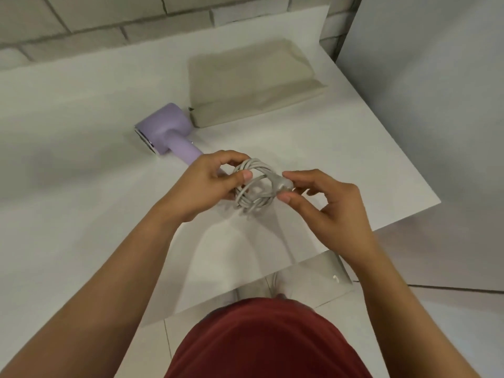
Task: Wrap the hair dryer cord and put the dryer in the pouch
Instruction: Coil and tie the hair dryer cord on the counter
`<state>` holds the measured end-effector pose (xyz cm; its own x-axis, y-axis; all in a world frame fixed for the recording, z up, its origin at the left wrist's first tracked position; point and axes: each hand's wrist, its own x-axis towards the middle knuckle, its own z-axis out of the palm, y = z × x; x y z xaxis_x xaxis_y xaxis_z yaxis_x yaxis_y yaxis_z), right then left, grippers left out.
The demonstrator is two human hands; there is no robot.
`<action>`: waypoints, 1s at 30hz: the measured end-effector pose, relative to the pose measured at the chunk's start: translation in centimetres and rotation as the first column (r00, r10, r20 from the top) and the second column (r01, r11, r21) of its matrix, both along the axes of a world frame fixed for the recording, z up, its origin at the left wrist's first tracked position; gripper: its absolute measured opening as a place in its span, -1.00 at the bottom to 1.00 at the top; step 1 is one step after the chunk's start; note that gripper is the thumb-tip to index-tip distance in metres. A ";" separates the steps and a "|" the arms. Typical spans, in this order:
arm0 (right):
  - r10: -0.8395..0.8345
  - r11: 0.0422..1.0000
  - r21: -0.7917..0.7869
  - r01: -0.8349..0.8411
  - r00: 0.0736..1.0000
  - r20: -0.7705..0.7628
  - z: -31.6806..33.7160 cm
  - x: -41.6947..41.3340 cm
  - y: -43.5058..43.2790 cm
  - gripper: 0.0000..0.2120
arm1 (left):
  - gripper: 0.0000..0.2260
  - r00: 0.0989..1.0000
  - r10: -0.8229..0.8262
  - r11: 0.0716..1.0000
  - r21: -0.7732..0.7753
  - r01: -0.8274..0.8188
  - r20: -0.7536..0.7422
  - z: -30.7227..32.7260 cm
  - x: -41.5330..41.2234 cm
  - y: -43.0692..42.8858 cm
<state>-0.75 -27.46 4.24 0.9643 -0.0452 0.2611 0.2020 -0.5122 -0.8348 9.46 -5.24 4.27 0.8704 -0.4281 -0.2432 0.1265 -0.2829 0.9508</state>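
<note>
When I checked the head feed, both hands were up over the white table point(81, 105) with the grey cord point(246, 199) between them, so here's what I saw. That cord was wound into a small, loose coil of several loops. The left hand point(207, 184) had its thumb and fingers curled round the left side of the coil, gripping it. The right hand point(327, 203) pinched the plug point(282, 185) between thumb and forefinger, right up against the coil's right side, with the other fingers loosely bent.

The lilac hair dryer point(166, 126) lay on its side on the table, beyond the left hand. Its handle pointed towards that hand, and the handle's end was hidden behind the fingers, so I couldn't tell where the cord joined it. The dryer's head sat just beside the near left corner of the beige pouch point(251, 83), which lay flat at the far side of the table, close to the brick wall point(109, 23). A dark red shirt point(267, 339) filled the bottom of the view.
</note>
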 end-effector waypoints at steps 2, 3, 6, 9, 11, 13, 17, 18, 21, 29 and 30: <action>-0.044 0.989 -0.133 0.060 0.992 0.120 -0.6 -0.9 1.3 -0.69 | -0.79 0.999 -0.034 0.999 -0.013 0.034 0.006 0.0 0.0 0.7; -0.064 0.976 -0.195 0.097 0.983 0.171 -1.1 -1.4 1.8 -0.68 | -0.79 0.998 -0.060 0.998 -0.010 0.061 0.018 -0.1 0.0 1.0; -0.159 0.934 -0.274 0.228 0.955 0.251 -2.1 -2.4 3.2 -0.69 | -0.81 0.986 -0.144 0.990 0.024 0.142 0.085 -0.4 0.1 1.6; -0.212 0.891 -0.322 0.321 0.920 0.329 -2.7 -2.8 4.4 -0.72 | -0.84 0.965 -0.232 0.973 0.036 0.229 0.120 -0.5 -0.4 1.8; -0.227 0.865 -0.347 0.361 0.901 0.371 -3.0 -2.9 5.2 -0.74 | -0.85 0.966 -0.228 0.974 0.015 0.228 0.125 -0.5 -0.9 1.8; -0.246 0.854 -0.352 0.383 0.894 0.376 -3.1 -2.8 5.8 -0.76 | -0.84 0.978 -0.195 0.979 -0.045 0.199 0.079 -0.5 -1.1 1.7; -0.289 0.876 -0.291 0.386 0.900 0.326 -3.2 -2.6 6.2 -0.75 | -0.83 0.984 -0.166 0.984 -0.059 0.170 0.071 -0.3 -0.9 1.8; -0.302 0.893 -0.242 0.380 0.903 0.304 -3.0 -2.5 6.2 -0.74 | -0.82 0.986 -0.154 0.985 -0.062 0.158 0.068 -0.3 -0.9 1.8; -0.306 0.945 -0.068 0.318 0.940 0.148 -2.3 -2.4 6.1 -0.70 | -0.81 0.989 -0.142 0.987 -0.064 0.145 0.051 0.0 -0.7 1.4; -0.221 0.974 0.030 0.225 0.970 -0.101 -1.7 -2.4 3.9 -0.64 | -0.75 0.982 -0.185 0.979 -0.077 0.186 0.025 1.0 0.1 0.5; -0.221 0.975 0.006 0.223 0.968 -0.122 -1.7 -2.1 3.8 -0.56 | -0.74 0.982 -0.187 0.979 -0.073 0.188 0.021 0.9 0.2 0.5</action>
<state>-2.88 -23.67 2.51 0.9536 -0.2657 0.1417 -0.0167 -0.5165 -0.8561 9.67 -4.79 5.21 0.7758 -0.6007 -0.1929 0.0644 -0.2287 0.9714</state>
